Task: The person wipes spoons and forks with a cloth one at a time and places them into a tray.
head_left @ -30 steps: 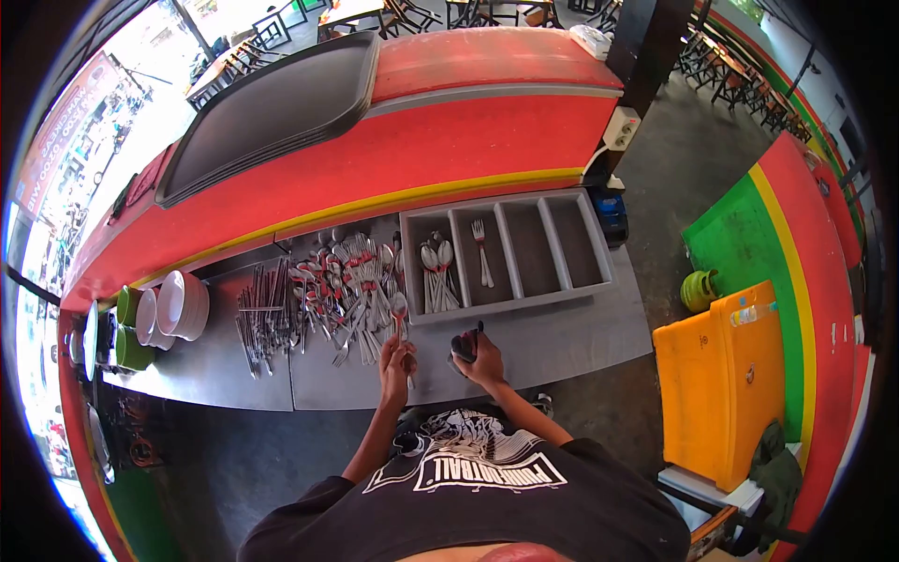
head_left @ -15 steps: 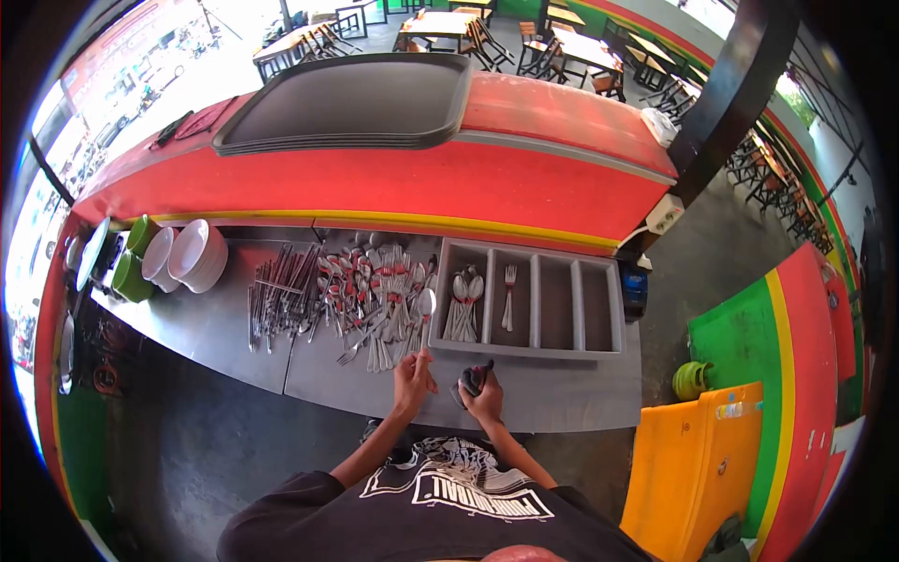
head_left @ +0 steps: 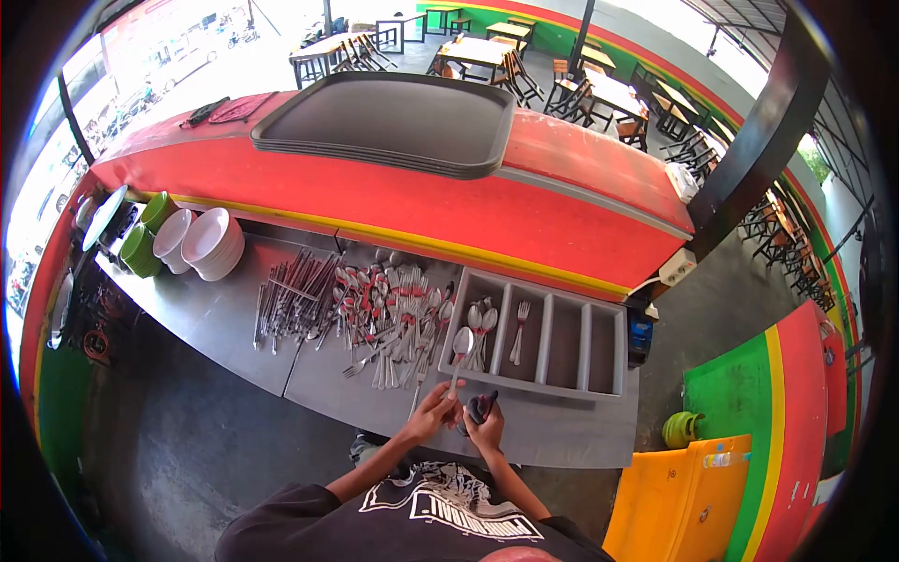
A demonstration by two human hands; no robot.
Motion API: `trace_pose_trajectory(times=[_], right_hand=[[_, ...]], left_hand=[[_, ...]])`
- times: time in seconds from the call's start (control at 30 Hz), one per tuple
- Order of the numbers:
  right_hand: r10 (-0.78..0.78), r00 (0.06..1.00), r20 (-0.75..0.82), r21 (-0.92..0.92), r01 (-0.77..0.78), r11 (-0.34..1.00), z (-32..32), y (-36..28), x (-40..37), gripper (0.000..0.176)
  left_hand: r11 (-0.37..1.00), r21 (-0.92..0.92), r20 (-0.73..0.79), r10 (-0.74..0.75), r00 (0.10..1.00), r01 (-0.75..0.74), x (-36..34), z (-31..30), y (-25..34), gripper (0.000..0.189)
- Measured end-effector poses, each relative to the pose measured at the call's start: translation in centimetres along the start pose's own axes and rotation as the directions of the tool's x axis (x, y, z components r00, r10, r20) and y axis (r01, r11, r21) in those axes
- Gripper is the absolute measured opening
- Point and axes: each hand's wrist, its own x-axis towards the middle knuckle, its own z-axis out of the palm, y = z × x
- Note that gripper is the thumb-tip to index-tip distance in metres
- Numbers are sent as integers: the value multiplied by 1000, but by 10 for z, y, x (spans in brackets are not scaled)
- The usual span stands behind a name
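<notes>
My left hand (head_left: 434, 415) is closed round the handle of a spoon (head_left: 463, 345), its bowl pointing up and away from me. Beside it, my right hand (head_left: 486, 432) grips a dark cloth (head_left: 478, 406). Both hands are close together above the front of the steel counter. Just beyond them is a grey cutlery tray (head_left: 562, 391) with several compartments. Spoons (head_left: 484, 320) lie in its leftmost compartment, partly behind the held spoon, and a fork (head_left: 520, 333) lies in the second. Left of the tray spreads a loose heap of spoons and forks (head_left: 393, 314).
A pile of thin dark utensils (head_left: 292, 295) lies left of the heap. White bowls (head_left: 212, 245) and green bowls (head_left: 140, 250) stand at the far left. Stacked black trays (head_left: 384, 122) rest on the red ledge (head_left: 375, 201). An orange cabinet (head_left: 674, 506) stands at right.
My left hand has moved right with the spoon, closer to my right hand and the cloth. The whole view has shifted and tilted slightly.
</notes>
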Motion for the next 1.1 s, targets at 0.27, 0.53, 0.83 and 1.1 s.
trace_pose_trajectory(times=[0.27, 0.53, 0.83, 1.1], right_hand=[[99, 995, 28, 81, -101, 992, -1, 4, -1, 39], [511, 845, -159, 626, -314, 714, -47, -88, 18, 35], [233, 968, 96, 502, -249, 828, -59, -123, 24, 49], [245, 969, 2, 435, -222, 873, -45, -116, 29, 49]], left_hand=[[974, 204, -8, -96, 995, 96, 1, -1, 0, 25], [949, 315, 75, -57, 996, 30, 2, -10, -20, 28], [955, 288, 229, -2, 973, -66, 0, 22, -24, 21], [907, 378, 423, 10, 906, -187, -1, 5, -19, 17]])
